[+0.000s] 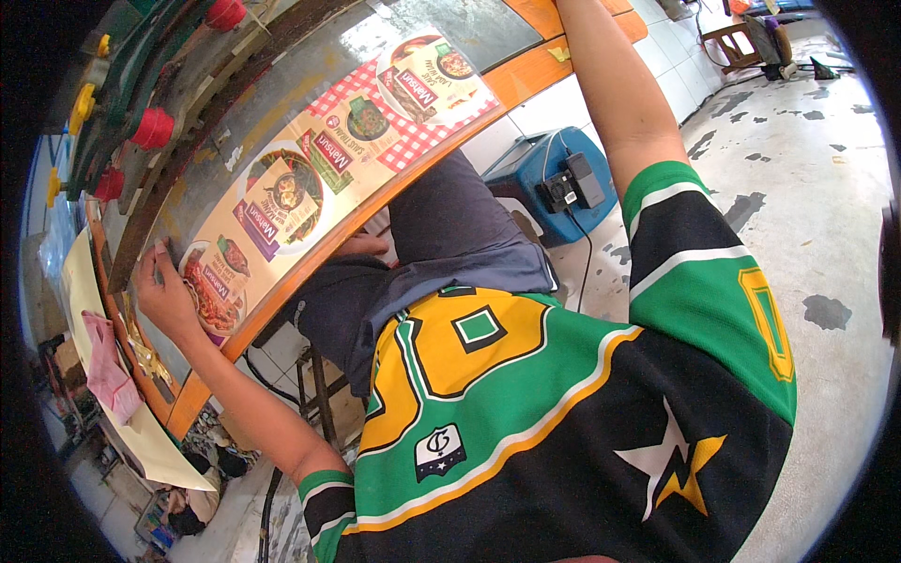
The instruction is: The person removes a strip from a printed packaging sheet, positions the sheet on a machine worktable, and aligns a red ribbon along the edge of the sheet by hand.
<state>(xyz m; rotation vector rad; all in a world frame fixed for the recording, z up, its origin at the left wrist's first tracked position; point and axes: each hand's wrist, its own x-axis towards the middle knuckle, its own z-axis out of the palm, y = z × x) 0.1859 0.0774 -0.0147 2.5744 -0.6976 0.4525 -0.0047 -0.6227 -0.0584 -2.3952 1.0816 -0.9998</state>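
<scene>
A long printed sheet (282, 225) with food pictures and a red checked part lies along the grey metal top of a wood-edged work table (521, 84). My left hand (167, 293) is at the sheet's left end, fingers stretched out beside a long dark bar (150, 206) that runs along the table. Its fingertips touch the surface there, and the hand appears to hold nothing. My right forearm (624, 84) reaches past the table's far right end, and the hand itself is beyond the picture's upper edge.
Above the bar stands a green frame with red knobs (152, 128) and yellow knobs (83, 101). A pink cloth (108, 371) lies on a cream sheet (160, 448) at the left. Below the table are a blue box (535, 202) with black adapters and a cable (587, 272).
</scene>
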